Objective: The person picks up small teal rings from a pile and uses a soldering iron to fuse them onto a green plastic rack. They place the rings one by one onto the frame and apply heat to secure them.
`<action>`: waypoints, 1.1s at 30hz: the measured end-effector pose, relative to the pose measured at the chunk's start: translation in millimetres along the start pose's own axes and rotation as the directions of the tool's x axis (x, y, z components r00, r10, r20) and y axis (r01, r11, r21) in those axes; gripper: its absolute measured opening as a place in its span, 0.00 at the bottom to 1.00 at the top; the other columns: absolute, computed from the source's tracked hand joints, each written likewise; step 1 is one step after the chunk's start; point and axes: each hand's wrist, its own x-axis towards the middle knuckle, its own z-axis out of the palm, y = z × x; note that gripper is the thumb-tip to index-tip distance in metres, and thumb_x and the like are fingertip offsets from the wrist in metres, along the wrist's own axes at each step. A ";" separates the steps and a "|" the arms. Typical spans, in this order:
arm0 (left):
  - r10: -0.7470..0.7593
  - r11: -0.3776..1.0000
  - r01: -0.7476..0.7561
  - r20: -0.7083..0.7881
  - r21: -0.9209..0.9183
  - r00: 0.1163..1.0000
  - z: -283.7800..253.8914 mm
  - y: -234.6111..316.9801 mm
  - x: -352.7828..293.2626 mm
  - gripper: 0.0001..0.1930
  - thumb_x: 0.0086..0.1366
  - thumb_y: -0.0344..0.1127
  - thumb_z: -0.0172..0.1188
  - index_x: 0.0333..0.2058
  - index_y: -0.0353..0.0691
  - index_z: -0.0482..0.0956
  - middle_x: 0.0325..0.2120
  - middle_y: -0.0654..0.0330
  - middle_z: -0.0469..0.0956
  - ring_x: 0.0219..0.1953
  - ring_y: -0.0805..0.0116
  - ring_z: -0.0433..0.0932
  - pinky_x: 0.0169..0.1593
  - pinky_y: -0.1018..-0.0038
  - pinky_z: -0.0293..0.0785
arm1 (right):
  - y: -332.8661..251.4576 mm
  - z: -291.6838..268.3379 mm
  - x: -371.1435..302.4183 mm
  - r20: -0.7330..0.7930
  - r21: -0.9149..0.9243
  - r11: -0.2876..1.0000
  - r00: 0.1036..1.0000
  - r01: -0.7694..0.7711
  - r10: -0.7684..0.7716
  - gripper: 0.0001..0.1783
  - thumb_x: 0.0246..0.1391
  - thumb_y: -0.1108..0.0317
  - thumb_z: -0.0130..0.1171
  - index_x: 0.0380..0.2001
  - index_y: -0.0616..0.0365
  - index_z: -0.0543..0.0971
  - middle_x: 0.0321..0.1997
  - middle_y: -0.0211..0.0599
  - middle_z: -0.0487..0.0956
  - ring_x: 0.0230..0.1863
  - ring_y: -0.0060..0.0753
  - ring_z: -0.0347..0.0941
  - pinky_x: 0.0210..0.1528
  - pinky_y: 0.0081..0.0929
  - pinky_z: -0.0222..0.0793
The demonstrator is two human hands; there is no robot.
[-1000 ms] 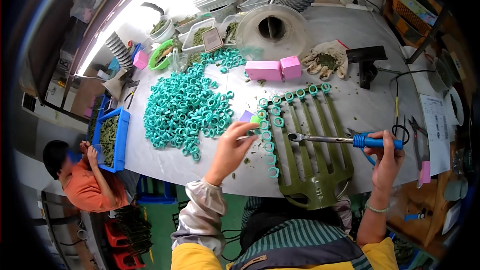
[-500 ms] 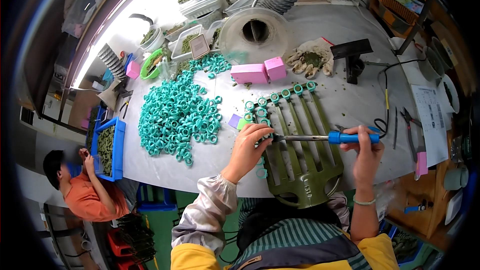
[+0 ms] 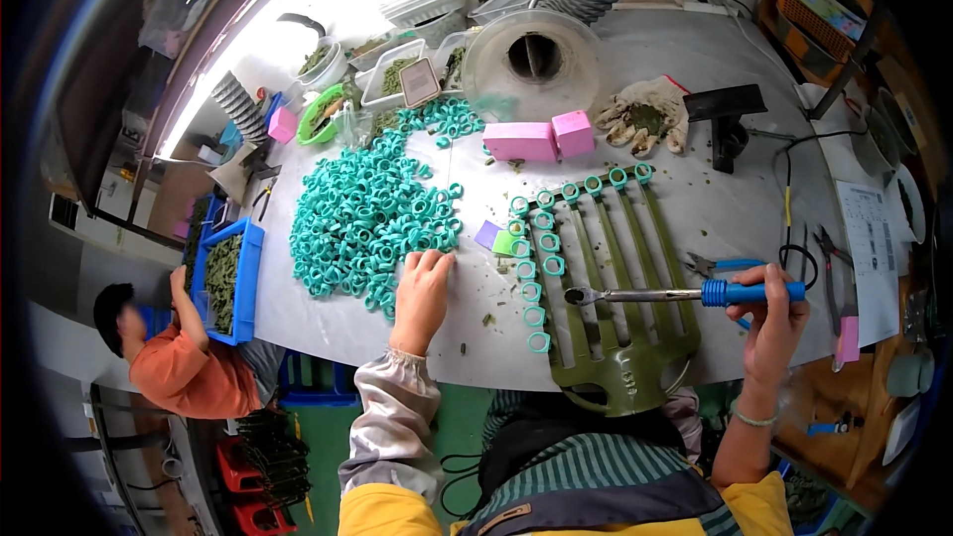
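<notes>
My left hand [image 3: 422, 290] is at the near right edge of a heap of turquoise rings [image 3: 362, 213], fingers curled together; what they hold, if anything, is hidden. My right hand [image 3: 779, 316] grips the blue handle of a soldering iron [image 3: 650, 295] with a metal shaft and a spoon-shaped tip. Its tip hangs over the left bars of an olive-green wax frame [image 3: 620, 362], which lies flat before me. Turquoise rings [image 3: 594, 185] sit along the frame's far edge, and more run down its left side in two columns, the inner one shorter.
Pink blocks [image 3: 521, 142], a stained glove [image 3: 645, 114] and a black stand [image 3: 728, 129] lie beyond the frame. Pliers [image 3: 720, 264] and a cable lie at right. A round clear hood [image 3: 486, 74] stands behind. At far left, a person in orange [image 3: 194, 367] works beside a blue crate [image 3: 251, 258].
My left hand has left the frame's left side and moved left to the ring heap. The iron's tip has come away from the rings, and the right hand has shifted right.
</notes>
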 end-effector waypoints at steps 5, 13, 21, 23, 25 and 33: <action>-0.087 0.996 0.088 -0.012 0.026 0.996 -1.5 -10.0 -14.2 0.13 0.56 0.25 0.61 0.42 0.39 0.77 0.38 0.54 0.75 0.44 0.51 0.72 0.47 0.63 0.72 | 2.3 -1.2 -0.3 -0.011 -0.003 1.000 1.000 0.004 -0.004 0.17 0.62 0.61 0.57 0.27 0.65 0.81 0.28 0.41 0.83 0.17 0.26 0.77 0.20 0.18 0.75; -0.288 0.879 0.241 -0.057 -0.411 0.956 2.5 -28.5 -34.8 0.11 0.55 0.23 0.66 0.37 0.34 0.76 0.34 0.55 0.78 0.32 0.57 0.80 0.37 0.67 0.78 | 5.1 -4.1 -3.0 -0.020 -0.015 1.000 1.000 0.002 -0.002 0.17 0.62 0.61 0.57 0.27 0.65 0.82 0.28 0.40 0.83 0.17 0.26 0.77 0.20 0.18 0.74; -0.301 0.594 0.297 0.135 -0.748 0.944 -32.6 30.3 -13.9 0.16 0.62 0.20 0.62 0.48 0.36 0.79 0.47 0.61 0.73 0.45 0.73 0.79 0.47 0.78 0.81 | -0.4 -5.7 -6.8 -0.019 -0.049 0.999 1.000 0.009 -0.010 0.18 0.62 0.60 0.58 0.27 0.65 0.82 0.28 0.39 0.83 0.17 0.25 0.77 0.21 0.19 0.74; -0.114 0.555 0.167 0.125 -0.815 0.986 -37.1 67.1 -2.1 0.16 0.62 0.17 0.60 0.49 0.35 0.79 0.48 0.61 0.71 0.47 0.72 0.77 0.49 0.78 0.81 | 1.1 -8.6 -7.0 -0.029 -0.053 0.999 1.000 0.007 -0.009 0.18 0.62 0.60 0.58 0.28 0.65 0.82 0.28 0.39 0.83 0.18 0.25 0.77 0.21 0.19 0.74; 0.008 0.511 0.139 0.167 -0.848 0.986 -37.4 97.4 7.6 0.16 0.62 0.17 0.59 0.48 0.35 0.80 0.47 0.62 0.71 0.48 0.72 0.77 0.50 0.78 0.81 | 3.3 -9.3 -6.6 -0.039 -0.052 0.999 0.999 0.006 -0.008 0.18 0.62 0.59 0.58 0.28 0.65 0.82 0.28 0.38 0.83 0.18 0.25 0.77 0.21 0.19 0.74; 0.106 0.739 -0.097 -0.027 -0.667 0.994 -1.0 124.5 18.2 0.16 0.55 0.24 0.67 0.44 0.41 0.82 0.45 0.57 0.80 0.48 0.54 0.77 0.52 0.65 0.73 | 21.8 -2.6 -8.7 -0.013 0.026 0.999 0.999 -0.033 0.033 0.18 0.64 0.61 0.56 0.28 0.66 0.81 0.29 0.42 0.83 0.19 0.26 0.77 0.23 0.21 0.75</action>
